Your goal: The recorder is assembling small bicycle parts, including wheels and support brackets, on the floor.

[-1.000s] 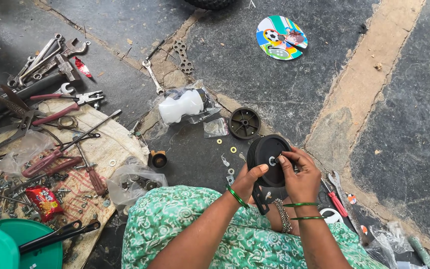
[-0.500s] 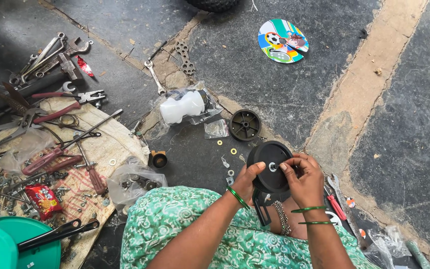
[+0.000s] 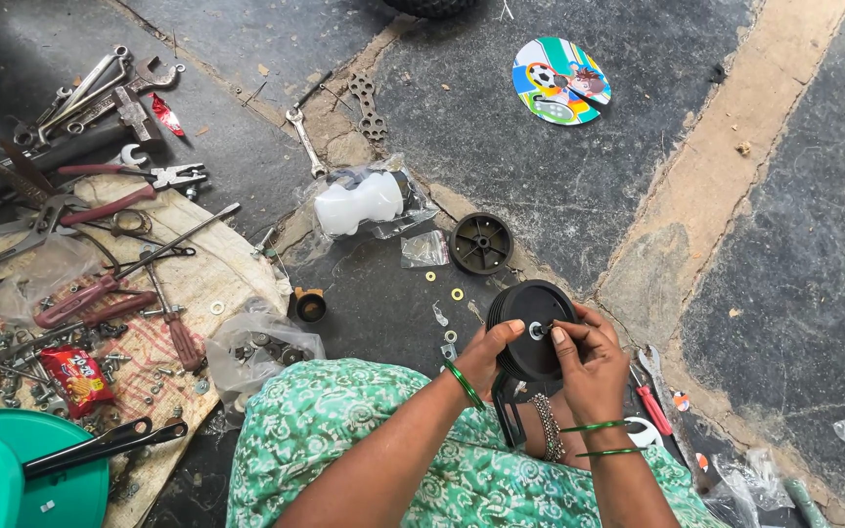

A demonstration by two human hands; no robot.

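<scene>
Dark stone floor (image 3: 559, 186), tools scattered. Left hand (image 3: 489, 354) grips round black plastic wheel (image 3: 532, 323) over lap; right hand (image 3: 589, 360) pinches small metal fastener (image 3: 538, 330) at hub, apparently not fully seated. Second black wheel (image 3: 481, 242) lies untouched nearby.

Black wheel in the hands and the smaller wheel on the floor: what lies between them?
Head view: bare dark stone between the held black wheel and the smaller wheel; small washers lie just left.

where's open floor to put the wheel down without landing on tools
The dark stone right of the sandy mortar strip is bare apart from small flecks. Another free patch lies between the colourful printed disc and the small black plastic wheel. The left is crowded: wrenches and red-handled pliers cover the cloth. Both hands, left hand and right hand, hold the large black wheel.
</scene>
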